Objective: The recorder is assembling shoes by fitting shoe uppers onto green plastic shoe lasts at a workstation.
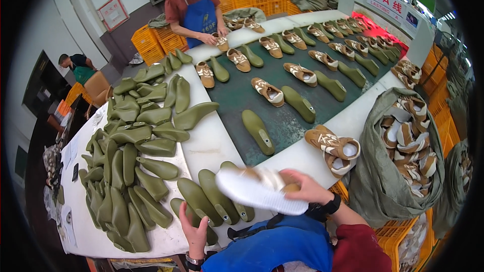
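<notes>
My right hand point(306, 190) grips a brown-and-white sneaker point(252, 186) by its heel end. The sneaker is tilted so its white sole faces me, and it is slightly blurred. My left hand point(194, 231), fingers apart and holding nothing, is raised at the front edge beside a few green shoe lasts point(199, 199) lying side by side. Part of those lasts is hidden behind the sneaker. Beyond them, a single green last point(257, 132) lies on the dark green belt point(227, 121), with sneakers and lasts in rows farther along.
Many green lasts point(136, 131) are heaped on the white table at left. Two sneakers point(333, 146) lie on the white ledge, near a grey-green sack point(375, 171) full of sneakers. Across the belt a person in a blue apron point(201, 17) handles a sneaker. Orange crates point(393, 242) stand at right.
</notes>
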A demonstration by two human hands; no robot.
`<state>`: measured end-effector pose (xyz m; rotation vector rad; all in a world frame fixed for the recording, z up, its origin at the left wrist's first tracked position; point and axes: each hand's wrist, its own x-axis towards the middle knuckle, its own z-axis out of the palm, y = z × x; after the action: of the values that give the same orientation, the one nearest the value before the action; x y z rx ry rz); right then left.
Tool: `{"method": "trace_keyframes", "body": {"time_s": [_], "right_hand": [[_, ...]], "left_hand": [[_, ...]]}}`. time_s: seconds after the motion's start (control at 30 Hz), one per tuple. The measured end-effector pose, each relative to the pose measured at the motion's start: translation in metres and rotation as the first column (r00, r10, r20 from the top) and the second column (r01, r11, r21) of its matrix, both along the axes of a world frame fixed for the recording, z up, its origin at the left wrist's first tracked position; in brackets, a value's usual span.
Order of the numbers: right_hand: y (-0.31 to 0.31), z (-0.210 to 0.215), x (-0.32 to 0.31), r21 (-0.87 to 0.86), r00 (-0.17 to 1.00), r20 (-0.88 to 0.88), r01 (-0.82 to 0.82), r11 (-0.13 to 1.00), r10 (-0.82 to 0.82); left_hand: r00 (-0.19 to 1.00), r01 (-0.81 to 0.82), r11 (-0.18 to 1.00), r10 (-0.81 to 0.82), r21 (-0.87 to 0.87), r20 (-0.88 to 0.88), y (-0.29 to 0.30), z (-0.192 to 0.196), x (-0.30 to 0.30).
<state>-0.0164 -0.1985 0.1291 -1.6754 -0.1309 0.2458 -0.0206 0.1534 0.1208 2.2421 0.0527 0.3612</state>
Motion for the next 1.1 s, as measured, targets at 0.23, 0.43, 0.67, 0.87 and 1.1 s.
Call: {"method": "trace_keyframes", "body": {"time_s": [0.23, 0.43, 0.67, 0.87, 1.1], "right_hand": [[0.048, 0.018, 0.021, 0.194, 0.857, -0.023, -0.501, 0.844, 0.514], [0.015, -0.001, 0.036, 0.184, 0.794, -0.189, -0.549, 0.815, 0.578], [0.007, 0.006, 0.032, 0.578, 0.638, -0.369, -0.412, 0.704, 0.676], [0.011, 0.039, 0.086, 0.176, 0.886, -0.262, -0.345, 0.922, 0.382], [0.044, 0.003, 0.229, -0.401, 0.993, 0.109, -0.004, 0.916, 0.052]], "left_hand": [[0.99, 0.046, 0.877, -0.103, -0.479, -0.092, -0.002, 0.039, 0.001], [0.997, -0.05, 0.726, -0.004, -0.686, -0.077, 0.014, 0.027, 0.003], [0.963, -0.051, 0.737, -0.141, -0.674, -0.228, 0.018, 0.0, 0.016], [1.0, 0.02, 0.994, -0.02, 0.104, -0.004, 0.034, -0.038, 0.014], [0.979, -0.123, 0.819, 0.192, 0.56, -0.065, 0.031, -0.076, 0.002]]}}
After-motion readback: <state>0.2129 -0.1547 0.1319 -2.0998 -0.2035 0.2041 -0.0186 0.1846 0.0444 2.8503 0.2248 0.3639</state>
